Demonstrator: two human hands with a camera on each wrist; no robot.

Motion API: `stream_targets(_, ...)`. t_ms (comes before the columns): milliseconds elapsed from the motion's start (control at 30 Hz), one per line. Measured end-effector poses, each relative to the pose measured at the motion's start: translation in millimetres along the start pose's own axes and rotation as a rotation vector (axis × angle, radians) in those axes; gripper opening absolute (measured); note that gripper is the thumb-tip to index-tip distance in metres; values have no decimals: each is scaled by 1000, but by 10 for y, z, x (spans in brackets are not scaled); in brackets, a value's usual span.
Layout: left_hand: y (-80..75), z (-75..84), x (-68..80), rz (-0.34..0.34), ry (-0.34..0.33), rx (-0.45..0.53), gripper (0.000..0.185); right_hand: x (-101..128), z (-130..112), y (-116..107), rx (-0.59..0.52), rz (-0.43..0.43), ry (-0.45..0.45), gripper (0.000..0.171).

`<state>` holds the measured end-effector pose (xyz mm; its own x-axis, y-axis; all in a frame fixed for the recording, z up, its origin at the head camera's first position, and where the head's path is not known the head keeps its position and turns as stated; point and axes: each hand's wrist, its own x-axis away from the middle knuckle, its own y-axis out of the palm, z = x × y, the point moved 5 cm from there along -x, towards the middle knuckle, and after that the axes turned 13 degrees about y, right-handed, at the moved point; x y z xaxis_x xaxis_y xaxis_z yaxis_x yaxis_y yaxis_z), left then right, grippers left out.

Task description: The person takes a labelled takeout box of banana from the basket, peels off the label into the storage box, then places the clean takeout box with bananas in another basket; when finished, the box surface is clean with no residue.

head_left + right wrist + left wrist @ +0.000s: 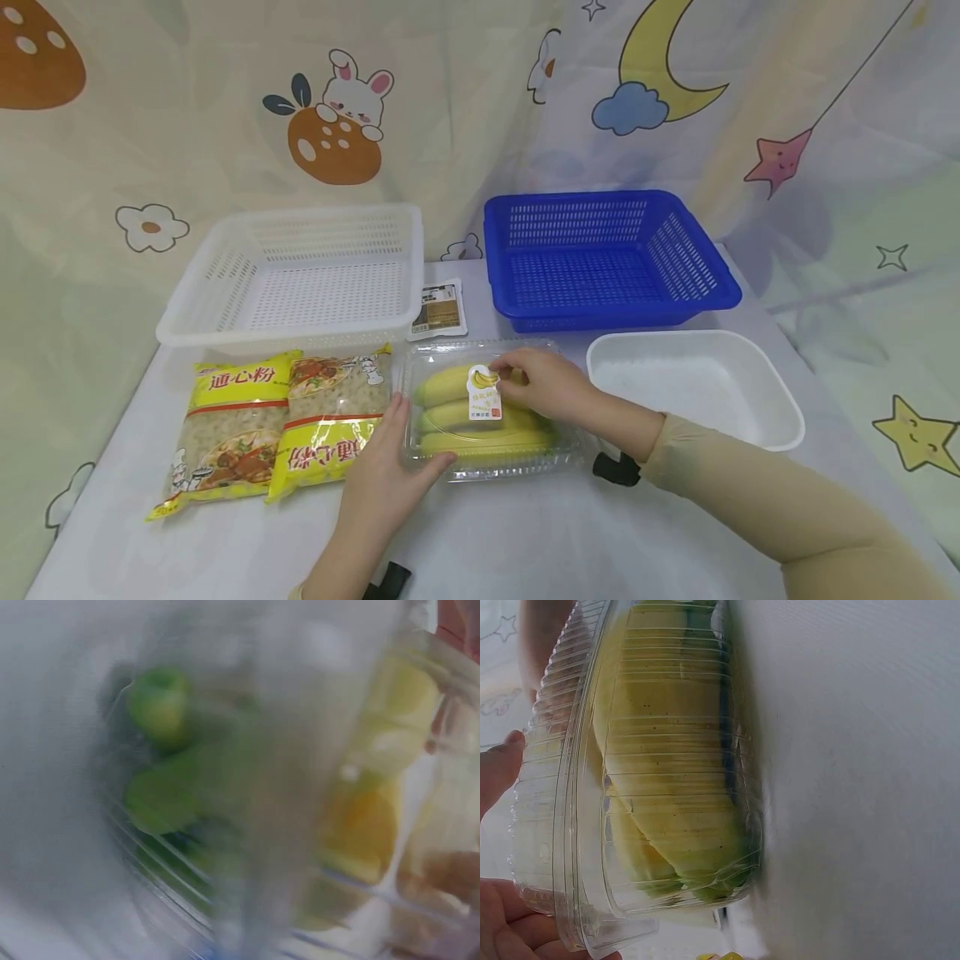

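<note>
A clear plastic lidded container (491, 467) with several yellow bananas (450, 414) in it lies in the middle of the table. A white label (484, 404) with a banana picture is on its lid. At the label's upper right edge my right hand (543, 383) pinches with curled thumb and forefinger. My left hand (390, 475) rests against the container's near left corner, thumb and forefinger spread. The left wrist view shows its thumb (502, 769) beside the ridged lid and its other fingers by the corner. Blur and the clear plastic hide the right fingertips in the right wrist view.
Two yellow bags of pasta (240, 433) lie left of the container. Behind them stands a white basket (292, 337), with a small packet (440, 308) at its right and a blue basket (607, 321) beyond. A white tray (780, 417) sits under the right forearm's far side.
</note>
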<state>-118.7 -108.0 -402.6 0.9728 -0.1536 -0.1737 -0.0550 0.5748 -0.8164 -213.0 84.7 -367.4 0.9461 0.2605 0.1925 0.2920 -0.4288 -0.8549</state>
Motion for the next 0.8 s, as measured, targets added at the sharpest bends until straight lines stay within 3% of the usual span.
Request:
stream_targets(467,-3,1,-5,12,12,2,93,-36,25,40,-12,107,29,19)
stream_targets(800,7,-6,6,37,26,5,93,-18,35,43,-88,124,53,20)
